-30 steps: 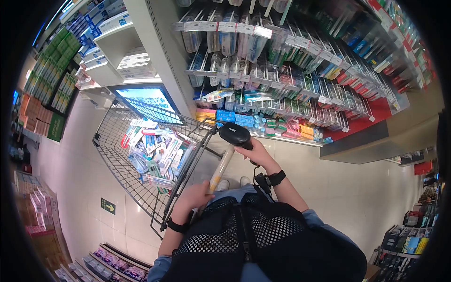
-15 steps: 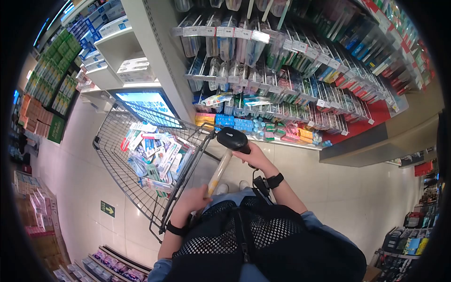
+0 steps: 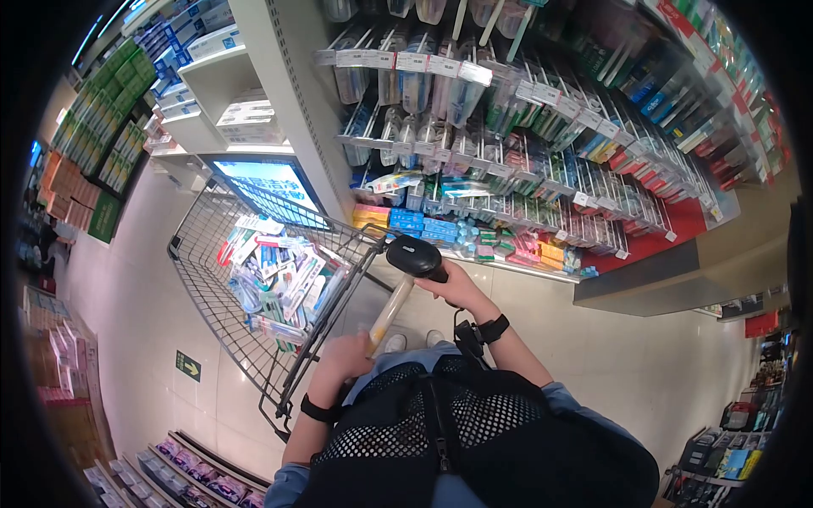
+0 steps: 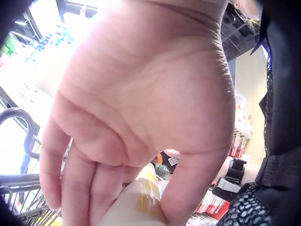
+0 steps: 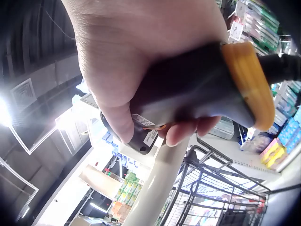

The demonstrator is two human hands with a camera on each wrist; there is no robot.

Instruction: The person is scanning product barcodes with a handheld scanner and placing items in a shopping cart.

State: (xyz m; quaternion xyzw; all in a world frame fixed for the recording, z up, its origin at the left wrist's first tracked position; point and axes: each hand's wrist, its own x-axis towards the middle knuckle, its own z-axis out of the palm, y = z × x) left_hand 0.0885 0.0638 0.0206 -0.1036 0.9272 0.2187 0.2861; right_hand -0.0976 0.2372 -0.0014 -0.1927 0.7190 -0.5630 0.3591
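The person's right hand [image 3: 457,284] grips a black handheld device [image 3: 415,256], fingers and thumb wrapped round its body; the right wrist view shows the device's orange-yellow end [image 5: 249,84] and small printed labels [image 5: 150,137] near the thumb. The device sits at the far end of the cream cart handle [image 3: 391,315], just beside it or touching; which, cannot be told. The left hand [image 3: 345,356] holds the near end of the handle, its fingers on one side of the bar and the thumb on the other.

To the left of the handle stands a wire shopping cart [image 3: 172,244], with a loose heap of packaged goods [image 3: 284,267] inside. Beyond the cart, a lit screen [image 3: 267,188] leans by white shelves [image 3: 207,85]. On the far right, many packets [image 3: 559,161] hang in rows. A green arrow sign [image 3: 188,366] marks the pale floor [image 3: 152,305] left of the cart.
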